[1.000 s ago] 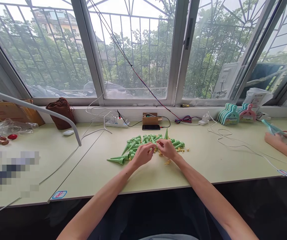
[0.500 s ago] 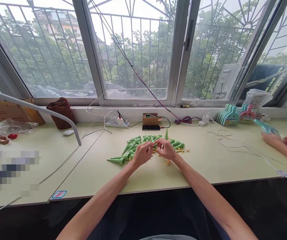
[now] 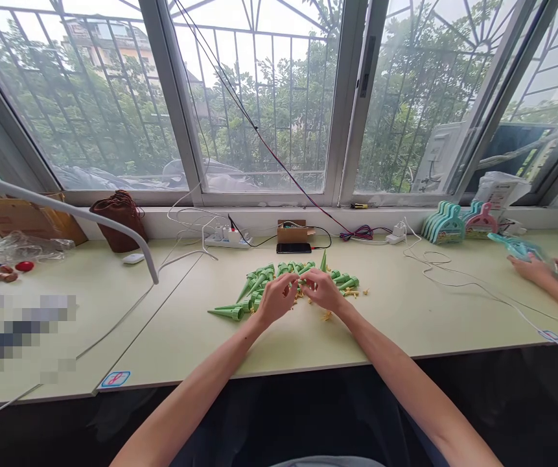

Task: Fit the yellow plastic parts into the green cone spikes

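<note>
My left hand (image 3: 279,298) and my right hand (image 3: 323,290) meet over the middle of the table, fingertips pinched close together. Whatever they hold between them is too small and too covered to make out. Behind and around them lies a heap of green plastic cone-shaped spikes (image 3: 260,277) with wide ribbed collars. One spike (image 3: 231,313) lies on its side at the heap's left, its tip pointing left. Another spike (image 3: 324,261) stands point up behind my right hand. Small yellow plastic pieces (image 3: 327,316) are scattered near my right wrist.
A black phone (image 3: 293,248) lies before a small cardboard box (image 3: 293,231). Power strips (image 3: 228,239) and white cables (image 3: 453,280) run along the back and right. At far right, a co-worker's hands (image 3: 534,271) handle a bagged teal item (image 3: 516,246). A lamp arm (image 3: 113,217) crosses the left.
My hands stay nearly in place, with only slight finger movement. At the right, the co-worker's hands and the bagged teal item have shifted a little.
</note>
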A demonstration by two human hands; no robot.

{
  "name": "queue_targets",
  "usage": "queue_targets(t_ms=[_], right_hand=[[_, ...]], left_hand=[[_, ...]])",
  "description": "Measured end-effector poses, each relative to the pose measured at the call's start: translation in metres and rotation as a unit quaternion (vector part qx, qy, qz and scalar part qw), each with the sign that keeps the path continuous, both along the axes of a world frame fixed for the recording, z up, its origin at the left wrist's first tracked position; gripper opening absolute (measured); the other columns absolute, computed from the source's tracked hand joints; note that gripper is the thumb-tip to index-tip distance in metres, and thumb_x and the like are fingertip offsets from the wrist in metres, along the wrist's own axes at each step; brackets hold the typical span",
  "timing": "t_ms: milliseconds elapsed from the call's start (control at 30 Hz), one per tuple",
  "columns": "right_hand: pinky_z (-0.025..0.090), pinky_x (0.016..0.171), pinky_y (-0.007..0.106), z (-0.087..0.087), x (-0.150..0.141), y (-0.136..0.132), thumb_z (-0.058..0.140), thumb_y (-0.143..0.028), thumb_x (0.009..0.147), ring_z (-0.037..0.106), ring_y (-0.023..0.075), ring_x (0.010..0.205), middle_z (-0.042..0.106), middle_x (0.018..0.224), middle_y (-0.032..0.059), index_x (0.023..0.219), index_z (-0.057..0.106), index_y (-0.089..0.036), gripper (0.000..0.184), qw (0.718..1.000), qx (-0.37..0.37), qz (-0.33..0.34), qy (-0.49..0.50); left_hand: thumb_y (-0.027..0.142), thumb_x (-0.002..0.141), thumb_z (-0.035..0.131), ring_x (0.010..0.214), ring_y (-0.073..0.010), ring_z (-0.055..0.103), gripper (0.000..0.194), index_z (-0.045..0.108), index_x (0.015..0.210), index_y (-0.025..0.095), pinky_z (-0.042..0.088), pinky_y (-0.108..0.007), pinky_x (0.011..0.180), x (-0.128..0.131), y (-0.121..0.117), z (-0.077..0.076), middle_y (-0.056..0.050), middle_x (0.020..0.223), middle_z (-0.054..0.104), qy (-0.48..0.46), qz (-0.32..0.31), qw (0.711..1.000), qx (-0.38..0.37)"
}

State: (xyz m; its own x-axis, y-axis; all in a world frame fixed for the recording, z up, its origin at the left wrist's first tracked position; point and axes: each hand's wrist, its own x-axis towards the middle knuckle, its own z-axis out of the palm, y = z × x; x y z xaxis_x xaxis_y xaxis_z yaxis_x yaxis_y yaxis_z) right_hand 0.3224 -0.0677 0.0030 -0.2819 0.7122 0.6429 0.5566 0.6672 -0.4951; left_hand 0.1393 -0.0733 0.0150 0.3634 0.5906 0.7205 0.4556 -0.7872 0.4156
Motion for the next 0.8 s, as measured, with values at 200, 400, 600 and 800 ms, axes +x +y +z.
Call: queue_targets(t_ms=[200, 400, 600, 800], right_hand=[[0.042, 0.062, 0.026, -0.001, 0.001, 0.002, 0.057, -0.025, 0.088, 0.049, 0.0126, 0.060, 0.053, 0.074, 0.0010, 0.089, 0.063, -0.018, 0.009, 1.000, 0.022, -0.004, 0.016], [0.041, 0.059, 0.025, 0.001, 0.000, 0.001, 0.053, -0.032, 0.091, 0.048, 0.0130, 0.061, 0.053, 0.073, 0.0009, 0.083, 0.056, -0.019, 0.016, 0.999, 0.011, -0.014, 0.047], [0.037, 0.053, 0.024, 0.005, -0.003, -0.004, 0.051, -0.038, 0.092, 0.043, 0.0121, 0.056, 0.048, 0.061, -0.0019, 0.071, 0.047, -0.020, 0.028, 0.997, -0.023, -0.012, 0.067], [0.037, 0.052, 0.023, 0.007, -0.006, -0.009, 0.049, -0.041, 0.093, 0.045, 0.0117, 0.055, 0.050, 0.060, -0.0018, 0.069, 0.044, -0.020, 0.032, 0.996, -0.051, 0.021, 0.069]], left_hand=[[0.023, 0.090, 0.049, 0.053, -0.0075, 0.050, 0.025, 0.052, 0.116, 0.020, 0.043, -0.021, 0.056, 0.002, 0.000, 0.000, 0.000, 0.085, 0.063, -0.003, -0.007, 0.999, -0.051], [0.023, 0.088, 0.051, 0.054, -0.0075, 0.052, 0.023, 0.054, 0.111, 0.019, 0.044, -0.022, 0.057, 0.002, 0.002, -0.001, -0.002, 0.092, 0.063, 0.024, 0.003, 0.998, -0.065], [0.028, 0.089, 0.055, 0.051, -0.0076, 0.051, 0.020, 0.057, 0.107, 0.019, 0.044, -0.024, 0.060, 0.002, 0.003, -0.002, -0.003, 0.093, 0.064, 0.049, 0.003, 0.996, -0.076], [0.032, 0.088, 0.057, 0.048, -0.0076, 0.051, 0.020, 0.058, 0.104, 0.020, 0.041, -0.022, 0.053, 0.001, 0.001, -0.001, -0.003, 0.094, 0.069, 0.059, -0.024, 0.991, -0.118]])
